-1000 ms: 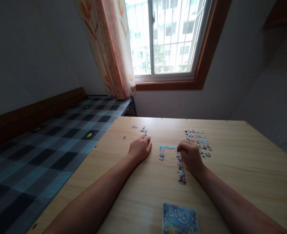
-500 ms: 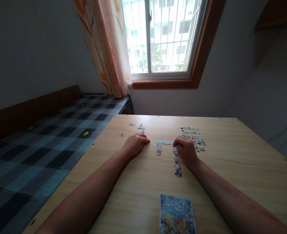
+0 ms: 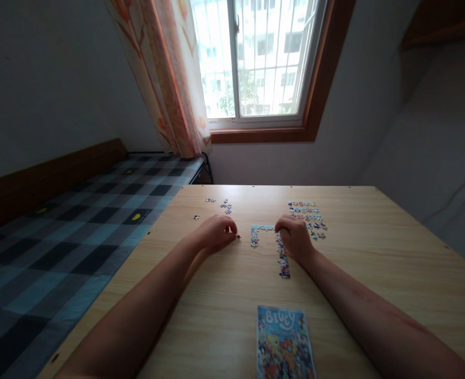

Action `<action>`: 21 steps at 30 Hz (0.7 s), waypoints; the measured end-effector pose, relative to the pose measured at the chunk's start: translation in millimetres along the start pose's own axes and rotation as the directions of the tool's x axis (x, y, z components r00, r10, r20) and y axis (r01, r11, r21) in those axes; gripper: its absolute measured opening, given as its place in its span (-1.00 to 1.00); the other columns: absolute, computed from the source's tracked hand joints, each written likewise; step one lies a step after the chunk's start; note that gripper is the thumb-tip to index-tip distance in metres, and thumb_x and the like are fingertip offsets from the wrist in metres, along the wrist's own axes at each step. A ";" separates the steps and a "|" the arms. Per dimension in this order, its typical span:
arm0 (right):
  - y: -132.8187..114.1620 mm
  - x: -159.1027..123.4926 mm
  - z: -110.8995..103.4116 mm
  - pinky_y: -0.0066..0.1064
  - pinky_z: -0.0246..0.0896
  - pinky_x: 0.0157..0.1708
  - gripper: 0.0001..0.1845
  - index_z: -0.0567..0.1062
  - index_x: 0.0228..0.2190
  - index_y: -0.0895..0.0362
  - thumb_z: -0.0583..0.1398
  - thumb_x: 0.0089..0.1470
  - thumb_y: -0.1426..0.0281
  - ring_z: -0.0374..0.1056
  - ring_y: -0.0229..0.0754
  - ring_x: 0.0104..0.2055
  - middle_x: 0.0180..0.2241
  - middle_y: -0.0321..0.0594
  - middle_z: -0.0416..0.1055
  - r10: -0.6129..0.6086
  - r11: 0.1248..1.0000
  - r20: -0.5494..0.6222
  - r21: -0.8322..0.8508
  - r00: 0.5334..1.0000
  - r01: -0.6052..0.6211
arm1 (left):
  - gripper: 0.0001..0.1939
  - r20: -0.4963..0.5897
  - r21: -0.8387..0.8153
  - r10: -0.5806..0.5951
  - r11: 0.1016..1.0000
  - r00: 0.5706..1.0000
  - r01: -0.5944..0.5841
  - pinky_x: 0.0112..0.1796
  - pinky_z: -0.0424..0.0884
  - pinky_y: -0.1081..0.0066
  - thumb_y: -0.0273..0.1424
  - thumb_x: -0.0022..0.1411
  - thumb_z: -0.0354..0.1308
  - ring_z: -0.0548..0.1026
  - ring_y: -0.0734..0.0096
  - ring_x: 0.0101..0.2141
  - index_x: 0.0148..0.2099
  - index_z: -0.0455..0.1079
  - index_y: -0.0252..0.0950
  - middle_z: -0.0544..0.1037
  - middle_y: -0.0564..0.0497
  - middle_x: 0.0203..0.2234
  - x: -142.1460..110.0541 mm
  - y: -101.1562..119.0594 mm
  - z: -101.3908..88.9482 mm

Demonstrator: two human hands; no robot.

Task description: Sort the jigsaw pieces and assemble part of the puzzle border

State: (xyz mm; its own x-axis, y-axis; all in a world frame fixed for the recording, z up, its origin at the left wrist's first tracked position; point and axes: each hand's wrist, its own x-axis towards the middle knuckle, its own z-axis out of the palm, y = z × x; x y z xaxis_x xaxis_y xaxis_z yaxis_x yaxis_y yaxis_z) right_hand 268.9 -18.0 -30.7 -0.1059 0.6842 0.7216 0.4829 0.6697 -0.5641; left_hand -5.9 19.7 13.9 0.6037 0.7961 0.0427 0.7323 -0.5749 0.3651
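My left hand (image 3: 218,231) is over the table, thumb and fingers pinched on a small dark puzzle piece (image 3: 239,236) that pokes out at the fingertips. Just right of it lies a joined strip of jigsaw border (image 3: 254,238), shaped like an upside-down U with a longer right side. My right hand (image 3: 294,235) rests at the strip's top right corner, fingers curled and closed; whatever they may hold is hidden. Rows of loose puzzle pieces (image 3: 313,217) lie beyond and beside the right hand. A few more pieces (image 3: 226,204) are spread past the left hand.
A blue "Bluey" picture card or box (image 3: 283,342) lies on the wooden table (image 3: 216,326) near the front edge. To the left stands a bed with a checked cover (image 3: 98,231). Behind are a curtain (image 3: 169,79) and a barred window (image 3: 267,63).
My left hand has come slightly nearer and its fingers are now pinched, with a puzzle piece showing at the tips. The right hand stays at the border's corner. The view has shifted slightly.
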 end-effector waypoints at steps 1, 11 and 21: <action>0.1 0.0 0.2 -0.40 0.14 -0.41 -0.73 0.40 -0.64 0.09 0.01 -0.18 0.64 0.31 -0.21 -0.48 -0.57 -0.30 0.36 0.004 1.000 0.003 -0.001 1.000 -0.004 | -0.92 0.055 -0.069 0.005 0.998 0.998 -0.001 -0.34 0.34 0.49 -0.42 0.10 0.26 0.50 0.42 -0.40 -0.34 0.58 -0.23 0.60 0.05 -0.42 -0.1 2.3 -2.0; 0.6 0.3 0.5 -0.40 0.14 -0.40 -0.72 0.41 -0.64 0.09 0.02 -0.19 0.65 0.30 -0.21 -0.48 -0.57 -0.31 0.35 0.007 1.000 0.029 0.001 1.000 -0.007 | -0.89 0.097 -0.143 0.083 0.987 0.992 -0.069 -0.38 0.33 0.49 -0.43 0.13 0.24 0.49 0.43 -0.44 -0.32 0.62 -0.20 0.62 0.06 -0.43 1.5 49.6 9.6; 2.3 0.2 2.1 -0.41 0.15 -0.38 -0.72 0.41 -0.63 0.09 0.01 -0.17 0.66 0.31 -0.22 -0.46 -0.55 -0.30 0.37 -0.006 1.000 0.025 0.005 1.000 0.005 | -0.90 -0.004 0.079 0.068 0.995 0.998 -0.067 -0.34 0.34 0.46 -0.35 0.19 0.26 0.51 0.42 -0.42 -0.29 0.62 -0.14 0.63 0.06 -0.32 0.4 54.7 14.3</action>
State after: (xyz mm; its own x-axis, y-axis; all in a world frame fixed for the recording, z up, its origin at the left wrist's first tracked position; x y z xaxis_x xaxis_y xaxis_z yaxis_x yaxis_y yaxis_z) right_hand 268.2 -15.7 -32.7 -0.1301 0.6874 0.7145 0.4783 0.6748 -0.5620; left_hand 38.9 -14.2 20.6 0.6504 0.7562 0.0714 0.7127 -0.6401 0.2868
